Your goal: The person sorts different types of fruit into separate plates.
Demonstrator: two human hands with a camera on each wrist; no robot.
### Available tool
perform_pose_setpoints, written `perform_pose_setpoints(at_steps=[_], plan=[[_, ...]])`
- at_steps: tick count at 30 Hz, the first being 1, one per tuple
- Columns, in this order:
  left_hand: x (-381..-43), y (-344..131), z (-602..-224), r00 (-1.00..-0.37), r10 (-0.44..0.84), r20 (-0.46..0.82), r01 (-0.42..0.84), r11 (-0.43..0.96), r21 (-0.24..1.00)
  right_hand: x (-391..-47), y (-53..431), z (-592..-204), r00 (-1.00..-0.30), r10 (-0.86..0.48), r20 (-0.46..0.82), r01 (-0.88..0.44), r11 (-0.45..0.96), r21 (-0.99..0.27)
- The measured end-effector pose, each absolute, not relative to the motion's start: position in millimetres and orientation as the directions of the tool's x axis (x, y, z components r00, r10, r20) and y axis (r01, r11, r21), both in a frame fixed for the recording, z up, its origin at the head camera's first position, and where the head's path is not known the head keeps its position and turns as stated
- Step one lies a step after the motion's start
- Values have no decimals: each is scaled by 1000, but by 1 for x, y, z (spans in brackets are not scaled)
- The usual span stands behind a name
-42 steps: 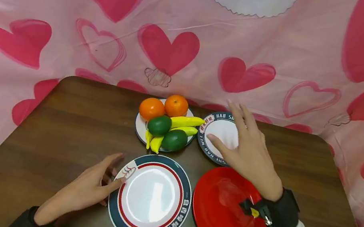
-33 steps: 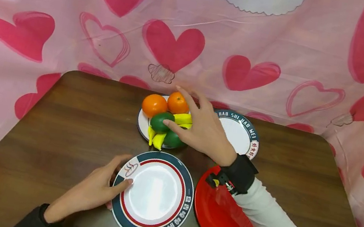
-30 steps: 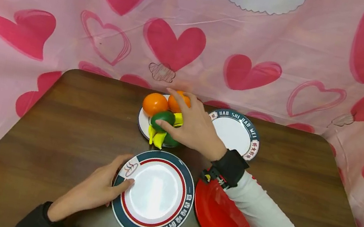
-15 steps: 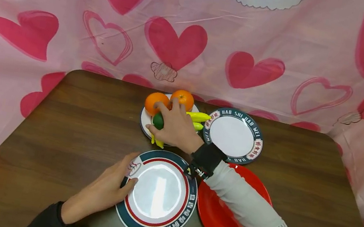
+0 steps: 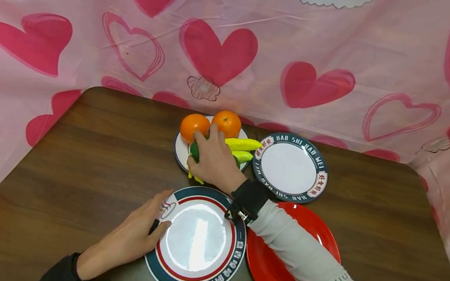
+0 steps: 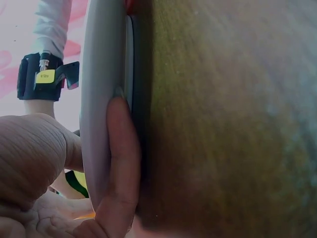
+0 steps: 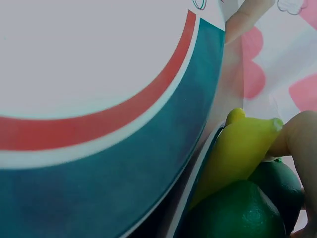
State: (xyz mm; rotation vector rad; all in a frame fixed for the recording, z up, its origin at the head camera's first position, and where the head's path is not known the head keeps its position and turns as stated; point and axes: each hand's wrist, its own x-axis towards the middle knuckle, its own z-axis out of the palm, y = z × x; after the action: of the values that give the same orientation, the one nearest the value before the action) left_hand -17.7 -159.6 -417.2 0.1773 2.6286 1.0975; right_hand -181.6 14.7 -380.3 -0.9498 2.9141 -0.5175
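Note:
My left hand (image 5: 136,233) grips the left rim of a large white plate (image 5: 192,235) with a blue border and red ring. In the left wrist view a finger (image 6: 124,158) lies under the rim. My right hand (image 5: 216,161) reaches over the fruit plate (image 5: 180,150), thumb and fingers curled round a dark green avocado (image 5: 195,151). The right wrist view shows this avocado (image 7: 277,186) beside the fingers, with a second avocado (image 7: 235,213) nearer the camera and a yellow banana (image 7: 233,153) alongside. The hand hides part of the fruit in the head view.
Two oranges (image 5: 194,127) sit at the back of the fruit plate, and bananas (image 5: 242,144) stick out to its right. Beside it stands a blue-rimmed white plate (image 5: 289,169). A red plate (image 5: 280,276) lies under my right forearm. A pink heart-patterned cloth (image 5: 139,65) hangs behind the table.
My right hand has moved left from above the back right plate to the fruit plate, and its fingers have closed round an avocado. My left hand has taken a fuller hold of the front plate.

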Motion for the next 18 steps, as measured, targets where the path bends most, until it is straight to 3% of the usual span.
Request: perform_pose_setpoints(at_steps=[6, 18], plan=[[-18, -160, -417, -952, 229, -205, 11, 691, 723, -181, 16, -376, -812, -578, 81, -570, 756, -321], [-17, -162, -419, -956, 237, -174, 38, 687, 726, -161, 21, -336, -755, -612, 235, -654, 684, -323]])
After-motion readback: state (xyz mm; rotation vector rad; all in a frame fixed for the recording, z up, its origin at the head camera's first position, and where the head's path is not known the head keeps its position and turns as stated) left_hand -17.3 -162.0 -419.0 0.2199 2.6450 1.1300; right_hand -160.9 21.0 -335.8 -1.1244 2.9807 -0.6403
